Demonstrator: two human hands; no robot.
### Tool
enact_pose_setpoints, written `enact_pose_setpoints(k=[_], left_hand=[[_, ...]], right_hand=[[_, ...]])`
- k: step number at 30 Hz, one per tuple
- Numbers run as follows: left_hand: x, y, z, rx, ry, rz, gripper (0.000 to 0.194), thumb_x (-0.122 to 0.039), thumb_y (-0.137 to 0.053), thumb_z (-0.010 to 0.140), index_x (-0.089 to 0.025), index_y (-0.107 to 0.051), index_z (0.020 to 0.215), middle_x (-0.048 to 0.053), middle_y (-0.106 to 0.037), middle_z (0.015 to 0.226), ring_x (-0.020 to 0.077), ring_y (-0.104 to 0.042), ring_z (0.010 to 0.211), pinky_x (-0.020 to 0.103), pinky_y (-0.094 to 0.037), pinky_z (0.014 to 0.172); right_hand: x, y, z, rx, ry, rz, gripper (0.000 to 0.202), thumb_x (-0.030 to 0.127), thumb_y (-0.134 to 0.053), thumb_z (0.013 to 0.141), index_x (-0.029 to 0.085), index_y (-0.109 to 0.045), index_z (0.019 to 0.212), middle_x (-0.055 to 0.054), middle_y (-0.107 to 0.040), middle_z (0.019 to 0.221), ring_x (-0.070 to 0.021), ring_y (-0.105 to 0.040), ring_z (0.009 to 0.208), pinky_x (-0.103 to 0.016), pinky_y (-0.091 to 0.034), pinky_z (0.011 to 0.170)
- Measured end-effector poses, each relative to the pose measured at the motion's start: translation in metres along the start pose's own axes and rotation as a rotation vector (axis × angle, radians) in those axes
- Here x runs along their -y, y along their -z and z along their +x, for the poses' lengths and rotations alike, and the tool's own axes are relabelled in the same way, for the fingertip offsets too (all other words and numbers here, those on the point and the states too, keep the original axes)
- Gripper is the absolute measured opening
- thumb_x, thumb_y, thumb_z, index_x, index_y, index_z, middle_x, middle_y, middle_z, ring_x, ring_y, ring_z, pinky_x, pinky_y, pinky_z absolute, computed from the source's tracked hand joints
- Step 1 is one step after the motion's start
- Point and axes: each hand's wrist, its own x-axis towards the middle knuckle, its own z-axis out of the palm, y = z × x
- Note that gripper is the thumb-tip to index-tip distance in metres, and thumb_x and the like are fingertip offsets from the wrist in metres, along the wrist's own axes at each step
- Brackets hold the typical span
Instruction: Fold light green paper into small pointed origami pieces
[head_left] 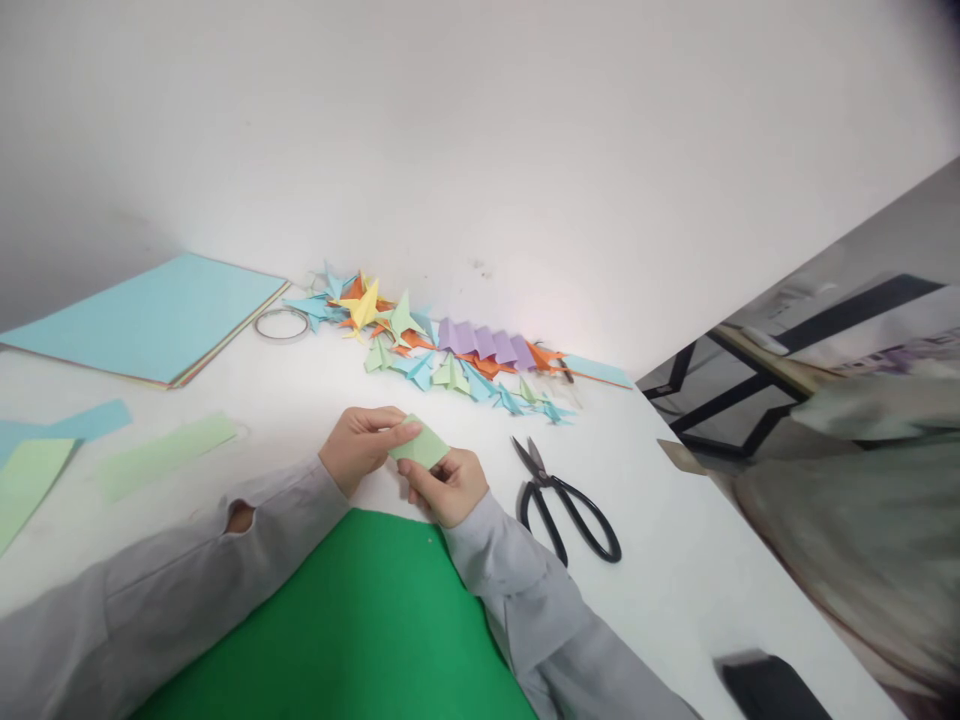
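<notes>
Over the near edge of the white table [667,570], I see the left hand [361,447] with thumb and fingers pinching one side of a small pale-green paper piece [423,446]; the right hand [451,484] pinches its lower edge. Near my right wrist lie black-handled scissors [547,481], blades parted. Beyond sit origami birds [364,304] and a purple pleated strip [484,343], with a thin tape roll [281,340] and stacked coloured sheets [172,320] farther left.
</notes>
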Motion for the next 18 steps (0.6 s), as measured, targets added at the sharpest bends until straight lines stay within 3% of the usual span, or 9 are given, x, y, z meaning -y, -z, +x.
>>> enact_pose_setpoints(k=[6,9,12,15,18], left_hand=[[-0.0047,-0.0026,0.0006,-0.106,0.007,-0.095,0.018,-0.026,-0.072,0.057,-0.011,-0.064,0.056,0.000,-0.058,0.060,0.0090,-0.051,0.054,0.022,-0.040,0.049],[-0.0076,-0.0011,0.0005,-0.145,0.083,-0.087,0.019,-0.028,-0.071,0.059,-0.011,-0.061,0.056,-0.007,-0.039,0.037,0.0023,-0.031,0.033,0.018,-0.023,0.033],[-0.0082,0.0010,0.0008,-0.146,0.118,-0.061,0.024,-0.031,-0.069,0.062,-0.013,-0.056,0.053,-0.011,-0.021,0.029,0.0005,-0.013,0.027,0.018,-0.007,0.029],[-0.0079,0.0016,0.0015,-0.194,0.126,-0.081,0.028,-0.032,-0.070,0.060,-0.013,-0.052,0.051,-0.011,-0.022,0.030,0.0003,-0.013,0.027,0.018,-0.007,0.029],[-0.0076,0.0007,0.0014,-0.198,0.120,-0.113,0.025,-0.034,-0.071,0.058,-0.013,-0.059,0.064,-0.012,-0.024,0.029,0.0006,-0.015,0.027,0.018,-0.009,0.029]], right_hand=[[0.0031,0.0015,-0.0018,0.018,0.014,-0.011,0.033,0.032,-0.060,0.067,0.016,-0.051,0.041,0.003,-0.047,0.032,-0.0048,-0.033,0.028,-0.019,-0.023,0.031],[0.0020,0.0036,-0.0007,0.072,0.011,0.032,0.028,0.032,-0.061,0.067,0.016,-0.052,0.046,0.003,-0.049,0.034,-0.0050,-0.035,0.029,-0.018,-0.025,0.032],[0.0020,0.0046,-0.0004,0.098,-0.007,0.080,0.026,0.034,-0.062,0.066,0.016,-0.054,0.048,0.004,-0.048,0.033,-0.0055,-0.037,0.029,-0.018,-0.026,0.032],[0.0047,0.0038,-0.0009,0.049,-0.024,0.099,0.033,0.039,-0.063,0.066,0.016,-0.054,0.045,0.004,-0.045,0.030,-0.0047,-0.035,0.027,-0.019,-0.025,0.031],[0.0073,0.0025,-0.0003,-0.065,-0.055,0.172,0.039,0.048,-0.063,0.065,0.015,-0.056,0.046,0.004,-0.044,0.029,-0.0038,-0.032,0.026,-0.018,-0.024,0.030]])
